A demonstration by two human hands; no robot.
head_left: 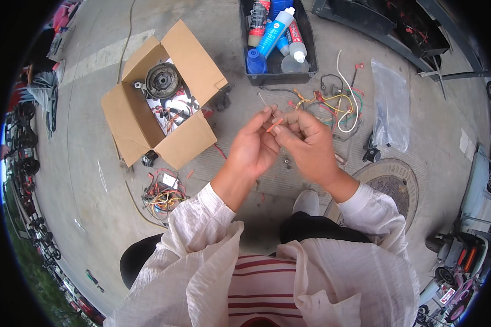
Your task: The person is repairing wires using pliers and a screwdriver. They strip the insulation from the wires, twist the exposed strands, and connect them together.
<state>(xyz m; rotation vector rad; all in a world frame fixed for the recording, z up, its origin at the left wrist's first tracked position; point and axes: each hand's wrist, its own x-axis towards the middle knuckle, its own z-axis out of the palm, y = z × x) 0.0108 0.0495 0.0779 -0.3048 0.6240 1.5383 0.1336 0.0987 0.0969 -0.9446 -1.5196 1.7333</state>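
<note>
My two hands meet above the floor in the middle of the view. My right hand (310, 143) is closed, its thumb and fingers pinching a short, thin orange piece (274, 125), perhaps a sleeve or a bit of wire. My left hand (255, 146) is beside it with thumb and fingertips pressed together. A thin pale strand (262, 100) sticks up from the left fingertips, and its kind is too fine to make out. Just beyond my hands, a loose wiring harness (322, 103) of yellow, green, red and white wires lies on the concrete.
An open cardboard box (138, 117) holding a round metal motor part (163, 80) stands at left. A wire tangle (163, 199) lies near it. Ahead is a black bin (281, 79) of bottles. Clear plastic bag (390, 106) and manhole cover (390, 188) are at right.
</note>
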